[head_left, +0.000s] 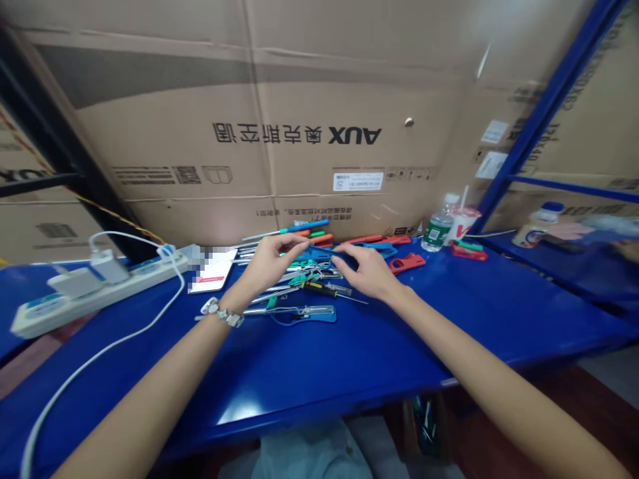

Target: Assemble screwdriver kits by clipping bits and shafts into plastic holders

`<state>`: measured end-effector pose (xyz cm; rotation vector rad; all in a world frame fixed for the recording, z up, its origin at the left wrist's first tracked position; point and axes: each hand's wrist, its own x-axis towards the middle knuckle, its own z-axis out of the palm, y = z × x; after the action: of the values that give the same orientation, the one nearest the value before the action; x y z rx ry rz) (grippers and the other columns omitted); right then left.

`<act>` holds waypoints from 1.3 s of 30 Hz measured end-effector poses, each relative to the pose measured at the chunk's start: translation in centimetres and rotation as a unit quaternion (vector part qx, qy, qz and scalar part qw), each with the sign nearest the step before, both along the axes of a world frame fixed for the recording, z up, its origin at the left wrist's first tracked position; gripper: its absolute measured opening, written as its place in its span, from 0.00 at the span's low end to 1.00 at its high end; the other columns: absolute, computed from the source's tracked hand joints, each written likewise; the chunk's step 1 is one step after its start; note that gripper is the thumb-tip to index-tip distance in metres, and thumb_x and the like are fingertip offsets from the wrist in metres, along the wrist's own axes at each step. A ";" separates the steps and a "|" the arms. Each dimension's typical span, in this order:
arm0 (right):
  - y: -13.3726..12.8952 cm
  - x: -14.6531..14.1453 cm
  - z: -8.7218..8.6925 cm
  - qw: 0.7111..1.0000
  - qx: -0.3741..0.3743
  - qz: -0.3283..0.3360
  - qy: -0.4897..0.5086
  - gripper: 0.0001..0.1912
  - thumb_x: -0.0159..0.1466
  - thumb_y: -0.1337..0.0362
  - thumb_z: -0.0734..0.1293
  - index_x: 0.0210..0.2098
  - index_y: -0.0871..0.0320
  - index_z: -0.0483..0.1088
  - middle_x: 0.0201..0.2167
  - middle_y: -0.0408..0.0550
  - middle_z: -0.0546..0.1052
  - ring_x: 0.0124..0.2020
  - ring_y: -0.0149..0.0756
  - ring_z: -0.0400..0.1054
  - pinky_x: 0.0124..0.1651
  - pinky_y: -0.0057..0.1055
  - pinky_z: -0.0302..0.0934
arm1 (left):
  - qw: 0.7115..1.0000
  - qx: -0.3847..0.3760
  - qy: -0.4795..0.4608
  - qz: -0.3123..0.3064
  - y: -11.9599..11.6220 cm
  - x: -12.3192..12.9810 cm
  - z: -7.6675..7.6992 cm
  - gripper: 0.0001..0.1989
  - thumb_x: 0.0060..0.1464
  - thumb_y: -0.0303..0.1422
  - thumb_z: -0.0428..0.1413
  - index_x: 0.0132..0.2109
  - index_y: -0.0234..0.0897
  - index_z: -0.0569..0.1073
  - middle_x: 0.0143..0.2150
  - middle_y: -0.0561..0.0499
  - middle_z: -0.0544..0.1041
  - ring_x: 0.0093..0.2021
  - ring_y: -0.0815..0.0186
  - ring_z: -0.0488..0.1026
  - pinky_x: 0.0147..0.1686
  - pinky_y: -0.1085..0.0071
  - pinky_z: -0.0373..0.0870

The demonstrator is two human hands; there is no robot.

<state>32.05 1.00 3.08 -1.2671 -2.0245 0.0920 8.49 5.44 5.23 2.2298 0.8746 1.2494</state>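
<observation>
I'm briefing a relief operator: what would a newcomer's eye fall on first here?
Probably the large cardboard with upside-down AUX lettering at the back of the blue table. Next, the colourful pile of tools before it, with the left hand and right hand over it. A white power strip lies at left.

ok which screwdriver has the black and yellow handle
The screwdriver below and left of the right hand, its tip pointing right; others look blue, orange, green or clear.
</observation>
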 end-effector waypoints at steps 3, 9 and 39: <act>-0.9 -3.0 -0.8 0.998 -0.028 0.050 0.011 0.18 0.69 0.52 0.67 0.55 0.52 0.72 0.43 0.49 0.82 0.42 0.44 0.76 0.47 0.40 0.66 | 0.996 -0.036 -0.071 0.041 -1.3 -2.5 -1.7 0.18 0.62 0.47 0.57 0.38 0.36 0.79 0.30 0.49 0.79 0.32 0.64 0.74 0.33 0.68 0.71; -0.8 -5.3 -1.7 0.983 -0.096 0.137 0.075 0.15 0.71 0.50 0.64 0.37 0.54 0.74 0.30 0.43 0.77 0.31 0.36 0.71 0.38 0.34 0.64 | 0.996 -0.032 -0.046 0.070 -2.3 -5.2 -2.8 0.21 0.63 0.48 0.54 0.29 0.38 0.74 0.24 0.52 0.73 0.28 0.66 0.69 0.30 0.70 0.65; -2.8 -5.8 -4.0 0.992 -0.056 0.043 0.107 0.16 0.65 0.53 0.70 0.50 0.51 0.73 0.40 0.48 0.83 0.39 0.45 0.79 0.44 0.41 0.71 | 0.984 -0.128 -0.123 0.021 -2.9 -4.6 -3.3 0.18 0.57 0.49 0.61 0.31 0.39 0.70 0.24 0.53 0.74 0.26 0.67 0.72 0.29 0.70 0.69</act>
<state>26.30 -1.81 -0.89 -1.1834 -1.9089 0.3714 3.87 2.54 1.98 1.8215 0.9296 1.3152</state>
